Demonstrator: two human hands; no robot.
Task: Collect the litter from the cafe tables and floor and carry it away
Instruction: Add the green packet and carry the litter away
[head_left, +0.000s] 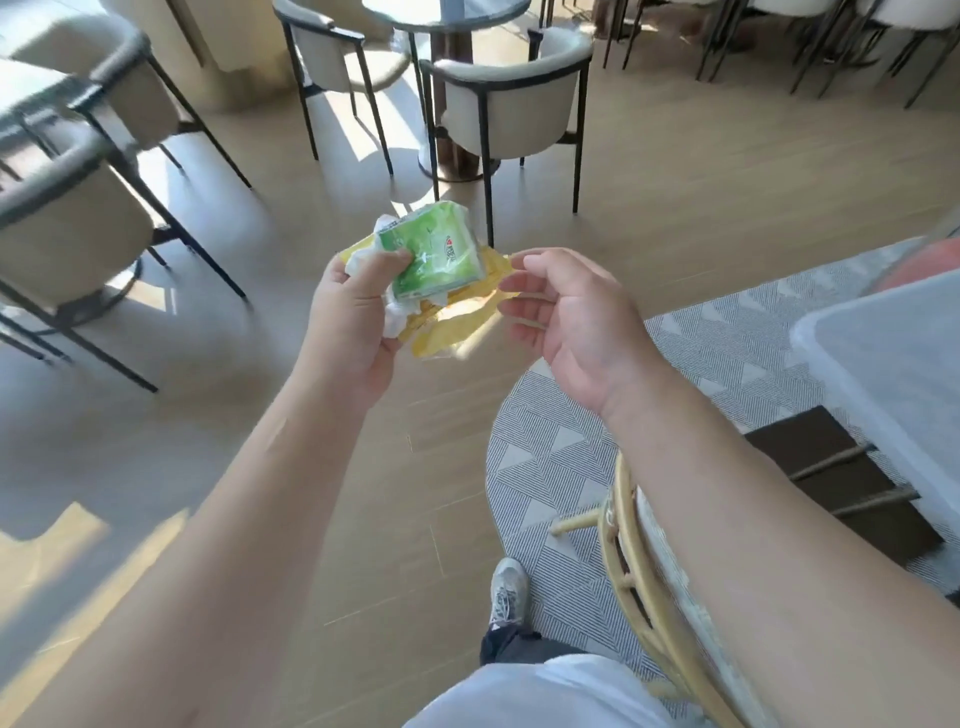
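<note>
My left hand (358, 317) grips a bundle of litter in front of me at chest height: a green packet (436, 249) on top, crumpled white tissue (397, 314) under the thumb, and a yellow wrapper (452, 327) beneath. My right hand (576, 317) hovers just right of the bundle, palm turned towards it, fingers loosely bent; its fingertips are at the wrapper's right edge, and contact is unclear.
Cushioned chairs (511, 106) and a round table (447, 13) stand ahead on the wooden floor. More chairs (72, 228) line the left. A patterned grey rug (701, 374), a yellow wooden chair (639, 566) and a white table edge (893, 364) lie to my right.
</note>
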